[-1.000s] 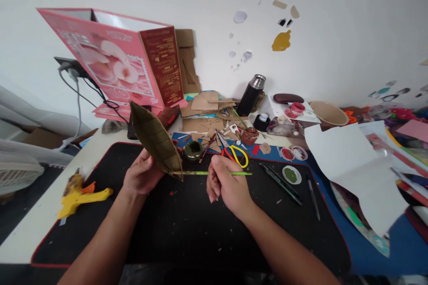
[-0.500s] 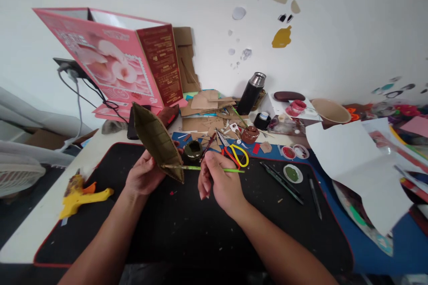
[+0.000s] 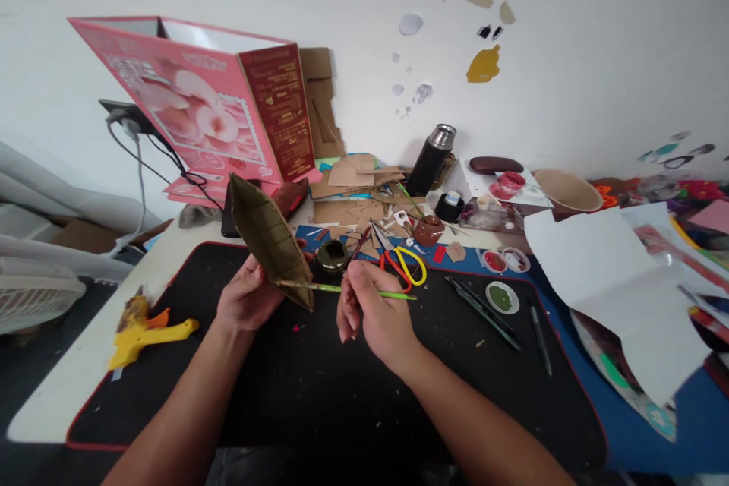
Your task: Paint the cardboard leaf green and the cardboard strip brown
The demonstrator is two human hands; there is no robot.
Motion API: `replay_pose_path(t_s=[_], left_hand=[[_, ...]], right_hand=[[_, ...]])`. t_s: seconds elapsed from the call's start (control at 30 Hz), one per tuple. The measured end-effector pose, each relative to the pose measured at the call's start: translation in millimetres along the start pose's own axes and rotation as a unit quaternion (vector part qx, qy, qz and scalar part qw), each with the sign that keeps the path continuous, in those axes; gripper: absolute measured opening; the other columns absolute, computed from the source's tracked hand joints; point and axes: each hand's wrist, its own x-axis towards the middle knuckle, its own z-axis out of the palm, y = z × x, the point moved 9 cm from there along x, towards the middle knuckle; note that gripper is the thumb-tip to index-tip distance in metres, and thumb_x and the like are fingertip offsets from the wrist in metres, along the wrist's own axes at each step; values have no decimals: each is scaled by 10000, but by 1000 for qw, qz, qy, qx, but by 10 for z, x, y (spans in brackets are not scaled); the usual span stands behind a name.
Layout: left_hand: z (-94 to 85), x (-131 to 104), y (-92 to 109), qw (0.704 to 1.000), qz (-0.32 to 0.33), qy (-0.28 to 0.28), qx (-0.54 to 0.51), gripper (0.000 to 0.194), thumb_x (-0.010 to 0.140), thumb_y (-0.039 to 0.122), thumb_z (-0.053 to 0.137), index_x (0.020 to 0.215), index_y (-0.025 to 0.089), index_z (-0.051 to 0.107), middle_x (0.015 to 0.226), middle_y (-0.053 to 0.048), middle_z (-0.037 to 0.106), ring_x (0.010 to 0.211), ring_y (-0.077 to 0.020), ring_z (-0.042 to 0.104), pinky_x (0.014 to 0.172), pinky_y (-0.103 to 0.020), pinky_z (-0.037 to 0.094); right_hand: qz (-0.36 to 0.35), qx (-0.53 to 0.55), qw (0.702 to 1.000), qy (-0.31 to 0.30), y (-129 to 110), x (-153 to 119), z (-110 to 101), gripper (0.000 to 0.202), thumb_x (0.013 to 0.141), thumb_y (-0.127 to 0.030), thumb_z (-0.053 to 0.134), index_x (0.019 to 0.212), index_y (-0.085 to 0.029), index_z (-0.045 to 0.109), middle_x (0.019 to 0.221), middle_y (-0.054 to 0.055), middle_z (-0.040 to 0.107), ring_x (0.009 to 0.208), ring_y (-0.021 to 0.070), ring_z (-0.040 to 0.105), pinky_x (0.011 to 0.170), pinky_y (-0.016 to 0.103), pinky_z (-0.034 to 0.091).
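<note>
My left hand [image 3: 247, 296] holds an olive-green, boat-shaped piece [image 3: 267, 231] tilted up, its hollow side facing right. Between the fingers and thumb of my right hand [image 3: 376, 311] is a thin green paintbrush [image 3: 399, 295]. The brush's tip reaches left to the lower edge of the green piece. Just behind my hands stands an open jar of dark green paint [image 3: 332, 255]. Scissors with yellow and orange handles [image 3: 411, 266] lie beyond my right hand.
A yellow glue gun [image 3: 151, 330] lies on the black mat [image 3: 319, 395] at left. Pens [image 3: 484, 311] and a lid of green paint [image 3: 502, 297] are at right. Cardboard scraps [image 3: 347, 211], a black thermos [image 3: 431, 161] and a pink box [image 3: 210, 106] stand or lie behind.
The whole view has shifted slightly, so the background sits a little farther right. My hands, the green piece and the brush keep nearly the same pose.
</note>
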Motion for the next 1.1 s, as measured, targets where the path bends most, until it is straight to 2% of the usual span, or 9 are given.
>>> replay_pose_path(t_s=[0.23, 0.43, 0.6, 0.7, 0.8, 0.93, 1.1], left_hand=[[7, 6, 29, 1000, 10, 2, 6, 613, 667, 392, 966, 1226, 223, 777, 1273, -133, 790, 1203, -426, 728, 1034, -591, 610], [2, 8, 4, 1000, 9, 5, 12, 623, 665, 403, 971, 1215, 179, 783, 1266, -149, 791, 1077, -382, 775, 981, -545, 644], [22, 3, 18, 1000, 13, 2, 5, 621, 669, 377, 963, 1237, 209, 778, 1283, -139, 785, 1122, -394, 760, 977, -549, 640], [48, 9, -2, 1000, 6, -10, 12, 608, 677, 379, 963, 1232, 208, 782, 1284, -139, 785, 1085, -368, 769, 907, -493, 663], [43, 11, -12, 1000, 2, -13, 8, 636, 685, 379, 964, 1265, 207, 770, 1250, -139, 797, 1078, -360, 773, 907, -465, 656], [7, 6, 5, 1000, 5, -4, 2, 636, 675, 360, 966, 1261, 211, 768, 1261, -132, 794, 1076, -348, 775, 937, -467, 649], [13, 6, 27, 1000, 14, 3, 11, 608, 661, 389, 967, 1213, 209, 787, 1273, -145, 787, 1116, -395, 760, 937, -526, 659]], right_hand=[[6, 8, 1000, 11, 6, -18, -110, 589, 949, -735, 647, 700, -218, 516, 409, -108, 393, 306, 95, 500, 329, 179, 312], [5, 19, 1000, -7, 17, -3, -3, 582, 950, -735, 646, 720, -212, 535, 428, -104, 414, 323, 94, 523, 340, 171, 309], [9, 7, 1000, -3, 19, -32, -92, 585, 955, -726, 645, 696, -218, 515, 404, -113, 371, 300, 94, 499, 338, 177, 300], [7, 12, 1000, 7, 3, -25, -113, 579, 953, -721, 651, 697, -220, 512, 407, -108, 386, 304, 98, 505, 333, 180, 300], [9, 10, 1000, 2, 7, -13, -74, 581, 959, -728, 634, 703, -220, 515, 416, -104, 397, 317, 98, 513, 340, 181, 308], [13, 0, 1000, -7, 28, -19, -76, 586, 963, -736, 623, 704, -221, 517, 408, -112, 375, 308, 95, 500, 342, 180, 304], [14, 3, 1000, -3, 31, -34, -116, 584, 956, -735, 635, 709, -219, 522, 415, -107, 394, 315, 96, 501, 339, 179, 310]])
